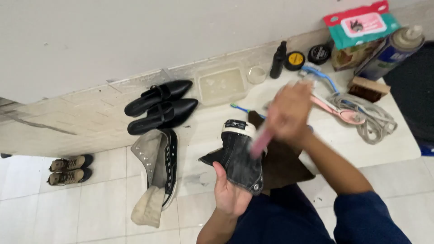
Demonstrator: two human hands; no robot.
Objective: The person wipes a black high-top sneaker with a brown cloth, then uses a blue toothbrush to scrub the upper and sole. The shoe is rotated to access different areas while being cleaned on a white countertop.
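Black sneaker [239, 156] (pink brush [261, 141] against it)

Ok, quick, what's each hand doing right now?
Left hand: closed under the black high-top sneaker, holding it up.
Right hand: closed on a pink brush, which is blurred, against the sneaker.

A flat pack of wet wipes [361, 25] stands at the top right, against the wall; it is teal with a red top edge and a pink oval flap. Just under it sits a brownish box [352, 56]. To its right leans a spray can [391, 52] with a blue label. A small white label [236, 125] is on the dark sneaker [239, 158].
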